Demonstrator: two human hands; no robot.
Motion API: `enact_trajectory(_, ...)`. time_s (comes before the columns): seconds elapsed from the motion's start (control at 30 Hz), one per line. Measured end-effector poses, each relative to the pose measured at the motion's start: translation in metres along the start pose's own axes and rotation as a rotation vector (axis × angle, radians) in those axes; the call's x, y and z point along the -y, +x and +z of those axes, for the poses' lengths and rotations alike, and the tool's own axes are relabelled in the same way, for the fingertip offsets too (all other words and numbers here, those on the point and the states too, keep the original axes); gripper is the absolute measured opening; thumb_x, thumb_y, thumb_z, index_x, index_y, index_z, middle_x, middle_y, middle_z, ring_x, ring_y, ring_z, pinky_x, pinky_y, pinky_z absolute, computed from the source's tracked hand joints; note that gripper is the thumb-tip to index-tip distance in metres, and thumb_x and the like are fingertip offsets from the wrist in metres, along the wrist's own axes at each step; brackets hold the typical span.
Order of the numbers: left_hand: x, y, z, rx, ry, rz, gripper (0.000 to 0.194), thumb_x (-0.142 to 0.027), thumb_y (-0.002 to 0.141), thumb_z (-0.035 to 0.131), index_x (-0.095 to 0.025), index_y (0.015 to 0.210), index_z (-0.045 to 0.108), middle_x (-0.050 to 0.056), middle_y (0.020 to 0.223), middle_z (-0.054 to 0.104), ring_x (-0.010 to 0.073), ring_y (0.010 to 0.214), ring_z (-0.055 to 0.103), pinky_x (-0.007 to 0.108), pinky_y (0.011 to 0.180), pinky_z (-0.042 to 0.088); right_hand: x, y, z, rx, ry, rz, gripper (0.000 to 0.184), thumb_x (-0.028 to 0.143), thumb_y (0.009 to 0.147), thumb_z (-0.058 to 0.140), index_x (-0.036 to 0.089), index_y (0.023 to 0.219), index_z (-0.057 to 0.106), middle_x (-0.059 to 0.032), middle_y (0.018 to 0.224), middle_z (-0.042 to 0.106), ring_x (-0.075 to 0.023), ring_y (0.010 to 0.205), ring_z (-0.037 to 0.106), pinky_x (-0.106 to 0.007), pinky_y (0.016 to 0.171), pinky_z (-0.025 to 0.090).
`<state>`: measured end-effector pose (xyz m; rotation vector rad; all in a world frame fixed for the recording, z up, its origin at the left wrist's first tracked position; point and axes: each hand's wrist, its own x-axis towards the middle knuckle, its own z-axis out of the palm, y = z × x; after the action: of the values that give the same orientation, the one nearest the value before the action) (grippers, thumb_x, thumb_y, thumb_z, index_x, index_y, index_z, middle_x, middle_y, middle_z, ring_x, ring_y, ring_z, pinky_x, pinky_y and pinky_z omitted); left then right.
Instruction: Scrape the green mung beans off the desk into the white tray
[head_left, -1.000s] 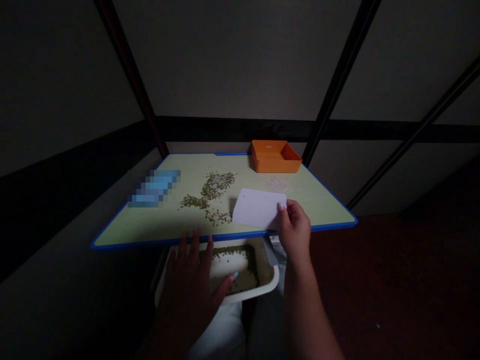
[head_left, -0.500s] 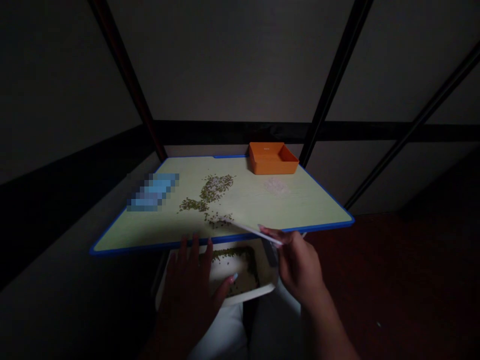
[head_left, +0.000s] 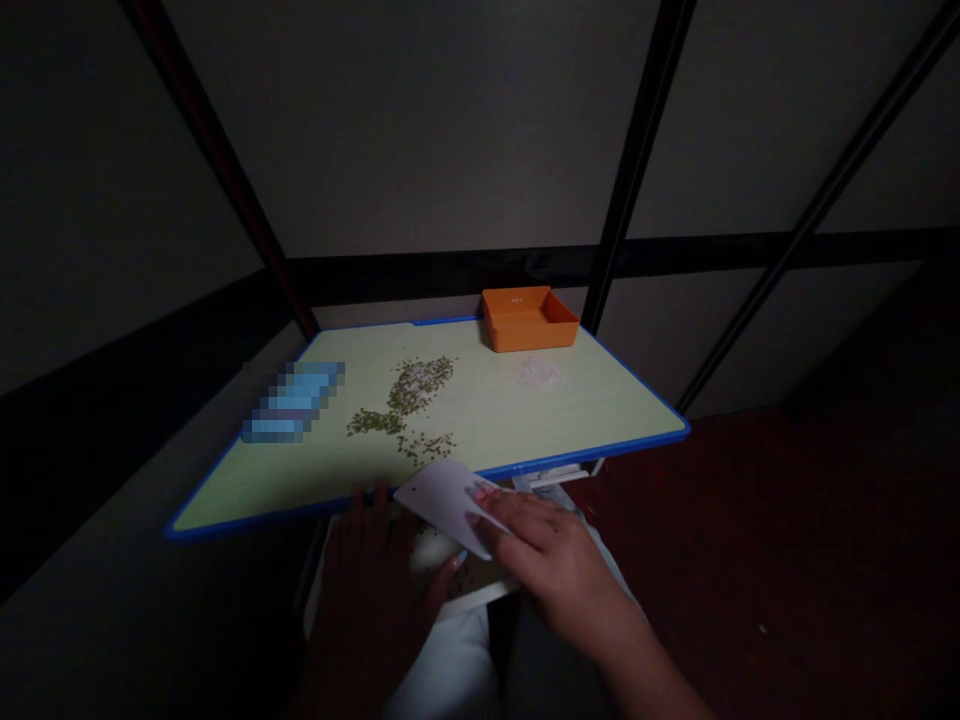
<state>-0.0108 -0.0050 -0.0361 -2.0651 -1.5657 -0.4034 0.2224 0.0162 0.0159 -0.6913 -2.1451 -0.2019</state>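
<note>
A thin white card (head_left: 450, 505) is gripped by my right hand (head_left: 551, 540), fingers on top, tilted over the table's front edge. Below it sits a white tray (head_left: 480, 597) with small green-brown grains inside, partly hidden by the card and my hands. My left hand (head_left: 379, 570) spreads its fingers over the tray's left side, fingertips at the table edge. Beyond the card, loose green-brown grains (head_left: 426, 447) are scattered on the table (head_left: 495, 425). A larger pile of grains (head_left: 420, 385) mixed with whitish bits lies farther back.
An orange box (head_left: 531, 335) stands at the table's back right. In front of it lies a small pinkish-white heap (head_left: 538, 373). A blurred-out blue item (head_left: 294, 402) rests at the left edge. Dark-framed wall panels (head_left: 450, 130) rise behind the table.
The white card has come back from the near grains to above the tray, turning its broad face into view. Fewer whitish bits show among the near grains. My left hand stays nearly in place.
</note>
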Motion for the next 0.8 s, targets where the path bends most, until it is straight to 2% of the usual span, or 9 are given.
enact_trajectory(0.13,0.0022,0.0014,-0.0006,0.023,0.007,0.024,0.064,-0.056,0.085,0.055,-0.01,0.129,0.055,0.027,0.14,0.053,0.0476,0.133,0.048,0.058,0.098,0.051,-0.0003,-0.0015,-0.0007,0.059,0.005,0.017,0.031,0.015,0.099,0.05,0.021,0.12,0.071,-0.0123,0.119,0.075,-0.0257,0.108,0.073,-0.037,0.089,0.061)
enact_trajectory(0.5,0.0028,0.0014,-0.0048,0.052,0.01,0.012,0.063,-0.057,0.086,0.053,-0.012,0.13,0.055,0.027,0.142,0.052,0.0475,0.134,0.047,0.059,0.098,0.05,-0.0002,-0.0032,-0.0045,0.155,0.016,0.074,0.035,0.012,0.094,0.059,0.021,0.125,0.07,-0.0173,0.126,0.07,-0.0301,0.112,0.07,-0.041,0.092,0.06)
enact_trajectory(0.8,0.0042,-0.0003,-0.002,0.091,0.002,-0.011,0.066,-0.058,0.086,0.053,-0.013,0.133,0.055,0.026,0.145,0.05,0.0469,0.137,0.044,0.06,0.101,0.048,0.0026,-0.0022,-0.0097,0.229,0.002,0.106,0.038,0.013,0.092,0.063,0.023,0.128,0.069,-0.0189,0.129,0.067,-0.0302,0.116,0.067,-0.04,0.096,0.057)
